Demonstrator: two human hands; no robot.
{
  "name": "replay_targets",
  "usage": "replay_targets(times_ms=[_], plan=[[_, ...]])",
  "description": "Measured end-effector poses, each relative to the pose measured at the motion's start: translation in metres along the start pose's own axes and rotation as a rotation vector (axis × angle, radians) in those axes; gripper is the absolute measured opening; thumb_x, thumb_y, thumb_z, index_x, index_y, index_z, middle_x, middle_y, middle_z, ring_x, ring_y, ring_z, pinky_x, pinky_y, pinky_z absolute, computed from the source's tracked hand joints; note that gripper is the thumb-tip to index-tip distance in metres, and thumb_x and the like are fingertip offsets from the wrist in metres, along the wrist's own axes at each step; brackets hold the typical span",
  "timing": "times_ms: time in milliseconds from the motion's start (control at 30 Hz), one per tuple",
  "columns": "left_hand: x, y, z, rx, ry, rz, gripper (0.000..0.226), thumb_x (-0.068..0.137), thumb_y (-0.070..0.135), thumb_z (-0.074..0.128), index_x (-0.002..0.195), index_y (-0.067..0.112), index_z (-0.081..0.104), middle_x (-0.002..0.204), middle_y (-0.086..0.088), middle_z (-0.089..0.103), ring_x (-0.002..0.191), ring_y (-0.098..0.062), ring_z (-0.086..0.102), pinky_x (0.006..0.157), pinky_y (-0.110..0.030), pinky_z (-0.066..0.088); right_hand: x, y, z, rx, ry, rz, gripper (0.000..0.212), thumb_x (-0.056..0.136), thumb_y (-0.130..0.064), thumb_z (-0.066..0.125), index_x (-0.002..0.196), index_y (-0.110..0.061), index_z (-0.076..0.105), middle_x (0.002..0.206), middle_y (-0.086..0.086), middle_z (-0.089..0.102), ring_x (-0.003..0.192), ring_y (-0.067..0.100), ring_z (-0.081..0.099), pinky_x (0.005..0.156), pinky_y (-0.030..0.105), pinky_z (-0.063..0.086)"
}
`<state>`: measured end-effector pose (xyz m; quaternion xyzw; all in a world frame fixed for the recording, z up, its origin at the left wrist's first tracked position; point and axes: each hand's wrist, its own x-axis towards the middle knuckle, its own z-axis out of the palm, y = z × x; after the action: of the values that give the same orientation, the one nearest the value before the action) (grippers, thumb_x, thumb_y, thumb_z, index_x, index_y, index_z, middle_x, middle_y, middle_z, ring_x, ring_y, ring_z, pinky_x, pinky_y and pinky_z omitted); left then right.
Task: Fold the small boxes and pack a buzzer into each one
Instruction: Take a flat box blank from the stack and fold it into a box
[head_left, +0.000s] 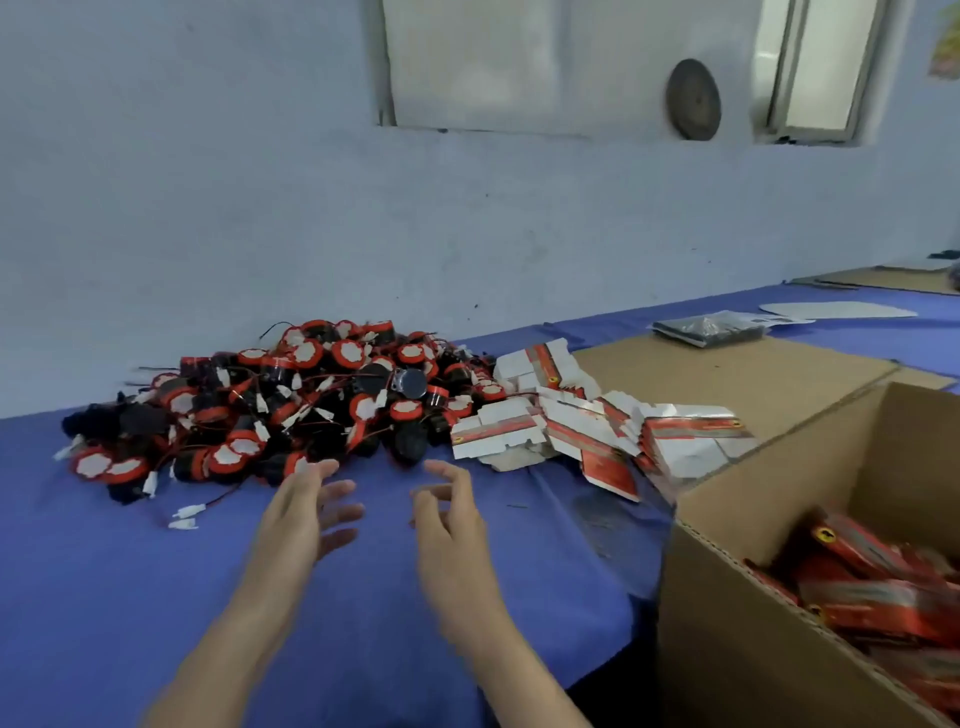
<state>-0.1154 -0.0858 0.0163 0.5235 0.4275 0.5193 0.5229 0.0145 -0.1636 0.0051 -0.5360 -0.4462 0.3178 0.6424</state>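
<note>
A big heap of black buzzers (291, 400) with red-and-white labels and thin wires lies at the back of the blue table (130, 597). To its right sprawls a loose stack of flat, unfolded red-and-white small boxes (582, 421). My left hand (306, 509) hovers over the cloth just in front of the heap, fingers spread and empty. My right hand (447, 514) is beside it, fingers loosely curved, holding nothing. Both hands look blurred.
An open cardboard carton (727, 597) at the right edge holds several red packed boxes (872, 587). A flat cardboard sheet (727, 374) lies behind it, with a dark plastic-wrapped packet (706, 327) and white paper farther back. A pale wall runs along the table's far side.
</note>
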Motion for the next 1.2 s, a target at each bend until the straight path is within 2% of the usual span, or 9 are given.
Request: replay_targets(times_ms=[300,400,500,633,833,933,1067,1133,1200], plan=[[0.058,-0.061,-0.068,0.372,0.270,0.136,0.019,0.107,0.036,0.036,0.115,0.033,0.053,0.103,0.009,0.064,0.083,-0.014,0.066,0.069,-0.036,0.050,0.098,0.059,0.029,-0.675,-0.008,-0.106,0.037,0.105,-0.026,0.045,0.142,-0.027,0.043,0.139,-0.003,0.040,0.108,0.023,0.050,0.087,0.037,0.047],[0.055,-0.076,-0.074,0.595,0.244,0.127,0.017,0.105,0.040,0.036,0.114,0.038,0.050,0.091,0.010,0.064,0.081,-0.011,0.062,0.062,-0.034,0.045,0.122,0.067,0.012,-1.102,0.123,-0.180,0.046,0.105,-0.027,0.044,0.150,-0.027,0.038,0.159,0.002,0.029,0.145,0.027,0.026,0.117,0.042,0.025],[0.051,-0.083,-0.076,0.697,0.200,0.157,0.017,0.103,0.039,0.035,0.115,0.036,0.048,0.081,0.006,0.064,0.075,-0.010,0.060,0.057,-0.032,0.042,0.137,0.075,-0.006,-1.335,0.091,-0.139,0.058,0.105,-0.029,0.043,0.158,-0.026,0.022,0.170,0.005,0.003,0.155,0.034,-0.007,0.123,0.054,-0.003],[0.047,-0.080,-0.075,0.751,0.168,0.177,0.018,0.103,0.036,0.036,0.116,0.035,0.048,0.072,0.008,0.059,0.069,-0.006,0.057,0.054,-0.031,0.038,0.137,0.085,-0.024,-1.424,0.065,-0.039,0.056,0.105,-0.024,0.043,0.157,-0.024,0.025,0.168,0.006,0.014,0.155,0.036,0.002,0.121,0.062,-0.001],[0.039,-0.076,-0.069,0.773,0.155,0.194,0.023,0.104,0.032,0.038,0.123,0.028,0.051,0.071,0.011,0.053,0.064,-0.008,0.053,0.056,-0.034,0.039,0.126,0.071,-0.035,-1.305,0.215,-0.185,0.031,0.105,-0.023,0.046,0.134,-0.024,0.058,0.135,0.001,0.059,0.133,0.031,0.042,0.122,0.058,0.005],[0.032,-0.071,-0.064,0.771,0.217,0.248,0.028,0.104,0.034,0.037,0.128,0.028,0.049,0.094,0.020,0.056,0.084,-0.005,0.058,0.069,-0.037,0.048,0.119,0.048,-0.036,-1.035,0.255,-0.406,0.026,0.106,-0.025,0.049,0.125,-0.024,0.066,0.122,0.000,0.067,0.120,0.030,0.054,0.118,0.052,0.025],[0.016,-0.057,-0.043,0.724,0.288,0.487,0.038,0.102,0.039,0.035,0.136,0.024,0.044,0.127,0.011,0.044,0.118,-0.016,0.050,0.090,-0.036,0.047,0.099,0.002,-0.023,-0.344,0.131,-0.462,0.018,0.106,-0.037,0.049,0.102,-0.042,0.065,0.089,-0.022,0.067,0.084,0.000,0.060,0.072,0.017,0.046],[0.007,-0.047,-0.027,0.777,0.310,0.640,0.040,0.104,0.038,0.039,0.142,0.025,0.039,0.143,0.006,0.037,0.132,-0.018,0.041,0.104,-0.035,0.038,0.091,-0.009,-0.015,-0.195,0.106,-0.383,0.019,0.105,-0.038,0.052,0.090,-0.039,0.065,0.073,-0.006,0.062,0.067,0.010,0.053,0.054,0.035,0.044],[0.002,-0.039,-0.011,0.863,0.257,0.746,0.054,0.097,0.044,0.046,0.146,0.026,0.033,0.153,0.001,0.031,0.142,-0.022,0.032,0.115,-0.033,0.026,0.087,-0.011,-0.008,-0.094,0.037,-0.275,0.018,0.103,-0.034,0.055,0.094,-0.032,0.070,0.087,0.020,0.065,0.071,0.034,0.056,0.059,0.053,0.048]])
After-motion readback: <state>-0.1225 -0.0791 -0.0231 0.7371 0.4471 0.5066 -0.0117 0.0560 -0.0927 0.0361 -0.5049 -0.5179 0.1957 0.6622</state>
